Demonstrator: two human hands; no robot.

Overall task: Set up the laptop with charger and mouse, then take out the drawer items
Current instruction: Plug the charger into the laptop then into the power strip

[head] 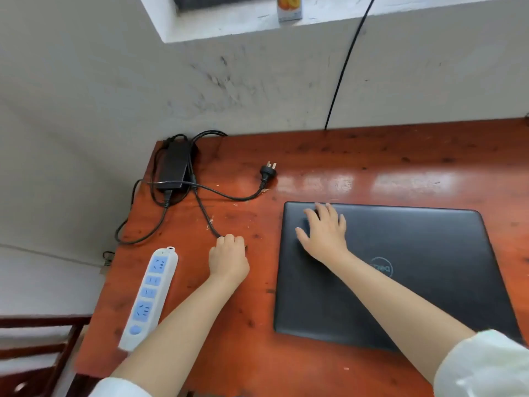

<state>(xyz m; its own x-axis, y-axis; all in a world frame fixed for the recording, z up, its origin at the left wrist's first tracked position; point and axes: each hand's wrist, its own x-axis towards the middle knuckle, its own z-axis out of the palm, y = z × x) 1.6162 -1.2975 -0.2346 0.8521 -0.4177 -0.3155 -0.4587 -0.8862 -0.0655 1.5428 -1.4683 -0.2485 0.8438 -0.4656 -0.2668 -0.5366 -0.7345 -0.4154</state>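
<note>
Being gripped in the closed left hand (229, 260), charger cable (204, 213), closed laptop (400, 270) being pressed by the flat, spread right hand (323, 233), on a red desk (357, 159).

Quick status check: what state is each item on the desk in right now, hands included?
Black Dell laptop: lid closed, flat on desk.
Black three-pin plug: unplugged, lying loose.
Black charger brick: on desk corner, cables looped around.
White-and-blue power strip: sockets empty.
Left hand: closed on thin black charger cable.
Right hand: open, flat on laptop lid.
</note>
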